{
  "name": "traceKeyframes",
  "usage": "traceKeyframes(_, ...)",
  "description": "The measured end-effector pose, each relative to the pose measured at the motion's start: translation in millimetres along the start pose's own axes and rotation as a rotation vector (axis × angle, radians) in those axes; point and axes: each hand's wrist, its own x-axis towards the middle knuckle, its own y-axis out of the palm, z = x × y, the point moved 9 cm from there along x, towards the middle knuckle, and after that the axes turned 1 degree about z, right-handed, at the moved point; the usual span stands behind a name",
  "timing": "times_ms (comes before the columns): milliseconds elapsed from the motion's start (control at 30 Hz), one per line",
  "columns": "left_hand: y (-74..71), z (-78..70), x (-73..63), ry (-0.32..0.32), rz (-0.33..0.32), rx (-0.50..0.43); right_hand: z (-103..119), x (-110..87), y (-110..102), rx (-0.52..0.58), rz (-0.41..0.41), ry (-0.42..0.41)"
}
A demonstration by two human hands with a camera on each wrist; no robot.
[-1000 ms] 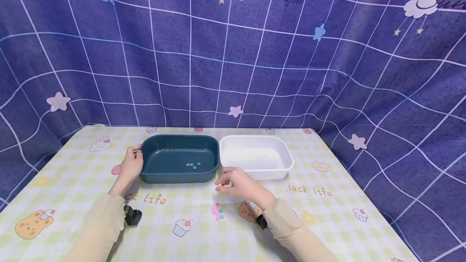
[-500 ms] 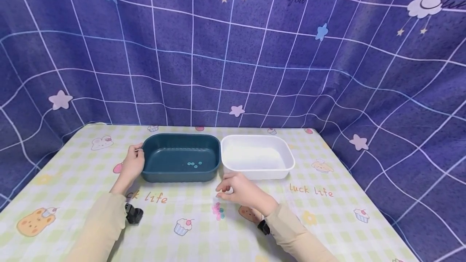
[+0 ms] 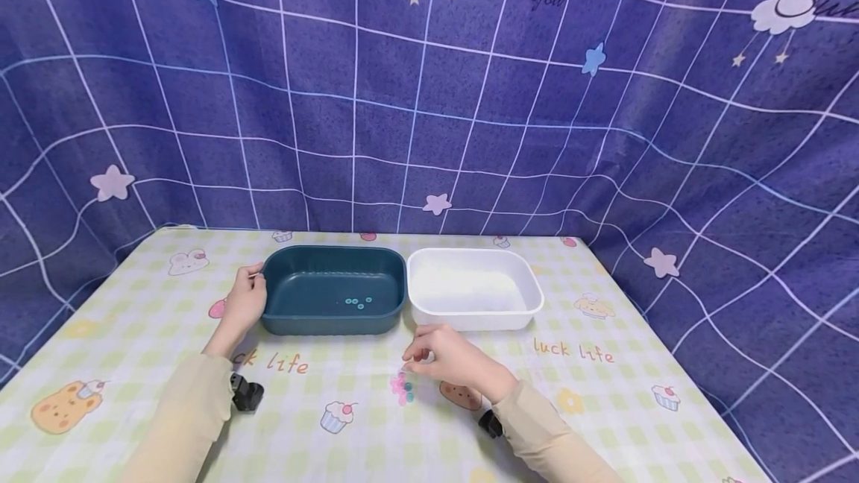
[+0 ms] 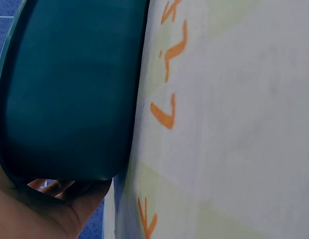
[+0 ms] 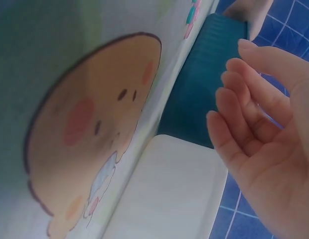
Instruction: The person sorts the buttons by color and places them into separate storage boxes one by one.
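My left hand [image 3: 244,300] grips the left end of a dark teal basin [image 3: 332,326]; in the left wrist view the fingers [image 4: 89,199] curl against its end wall. Several small teal button-like discs [image 3: 354,302] lie on the basin floor. My right hand [image 3: 446,356] hovers beside a small pile of pink and teal discs [image 3: 403,388] on the cloth, its fingertips at the pile's far edge. The right wrist view shows those fingers [image 5: 234,109] loosely bent, thumb apart from them, nothing held. The pile [image 5: 193,17] shows at the top edge there.
A white basin [image 3: 476,320] stands against the teal basin's right side. Both rest on a checked, cartoon-printed tablecloth [image 3: 268,431]. Behind the table's far edge hangs a blue grid-patterned curtain [image 3: 376,133], which also closes the right side.
My right hand has come down and nearer to me, from beside the basins to the pile of discs. The left hand keeps its hold on the teal basin.
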Motion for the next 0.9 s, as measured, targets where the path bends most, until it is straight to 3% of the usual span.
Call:
traceKeyframes(467, 1.2, 0.7, 0.4, 0.003, 0.009, 0.000, -9.1, -2.9, 8.8, 0.030, 0.077, 0.051)
traceKeyframes(900, 1.0, -1.0, 0.8, 0.007, 0.011, -0.019, -12.4, -3.6, 19.2, -0.041, 0.156, 0.038)
